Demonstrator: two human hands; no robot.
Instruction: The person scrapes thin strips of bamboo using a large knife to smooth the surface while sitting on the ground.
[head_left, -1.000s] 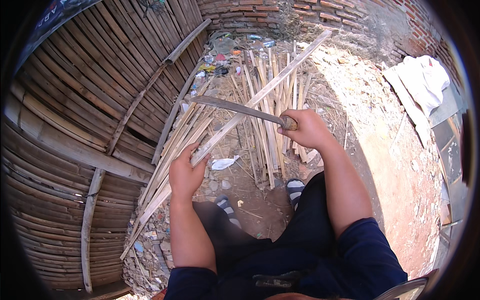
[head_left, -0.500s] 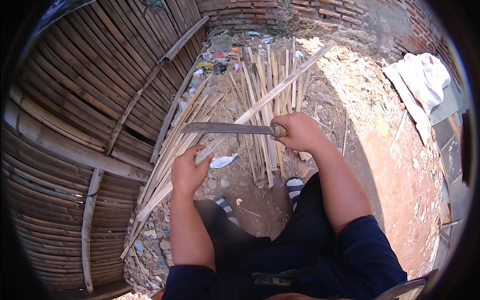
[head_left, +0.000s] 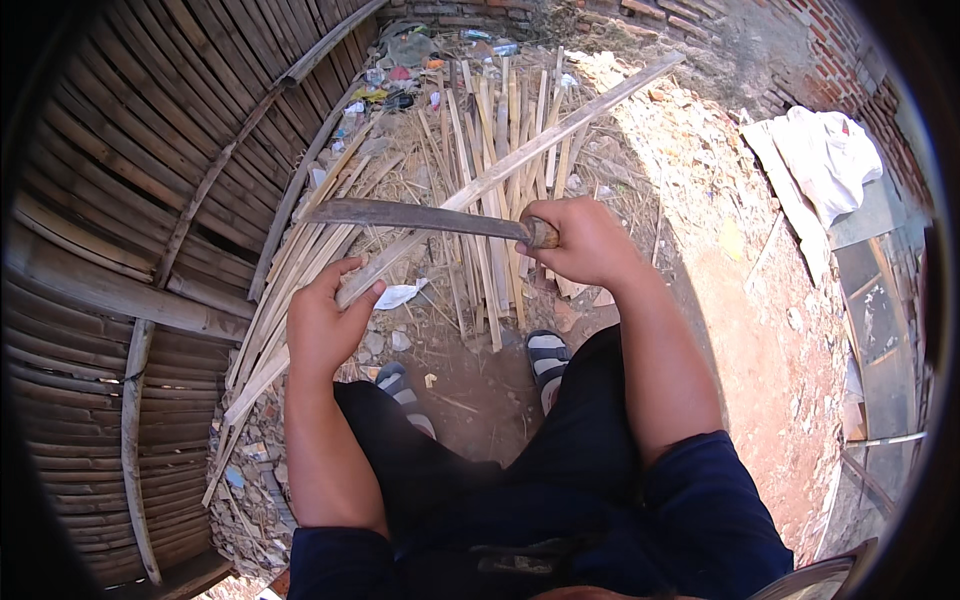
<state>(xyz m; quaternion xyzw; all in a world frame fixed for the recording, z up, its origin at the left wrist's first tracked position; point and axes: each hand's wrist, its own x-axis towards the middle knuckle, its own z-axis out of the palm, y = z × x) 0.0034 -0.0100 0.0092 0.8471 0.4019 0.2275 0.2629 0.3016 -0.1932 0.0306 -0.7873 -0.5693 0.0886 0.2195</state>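
A long pale wooden strip (head_left: pixel 560 131) slants from the upper right down to my left hand (head_left: pixel 327 318), whose fingers and thumb are closed around it. A similar length shows below that hand, in line with the strip. My right hand (head_left: pixel 582 238) grips the short wooden handle (head_left: pixel 543 233) of a machete (head_left: pixel 420 216). Its dark, worn blade points left and crosses over the strip a little beyond my left hand. Whether the blade touches the wood I cannot tell.
More strips (head_left: pixel 490 200) lie in a heap on the littered ground ahead, with others (head_left: pixel 300 270) along the slatted bamboo wall (head_left: pixel 190 130) at left. A brick wall (head_left: pixel 680 25) closes the far side. A white sack (head_left: pixel 830 165) lies at right. My sandalled feet (head_left: pixel 548 365) stand below.
The whole view has shifted, moving the surroundings left and up. The strip's far end has swung right against the ground. The machete's tip sits slightly higher and farther left. Both grips are unchanged.
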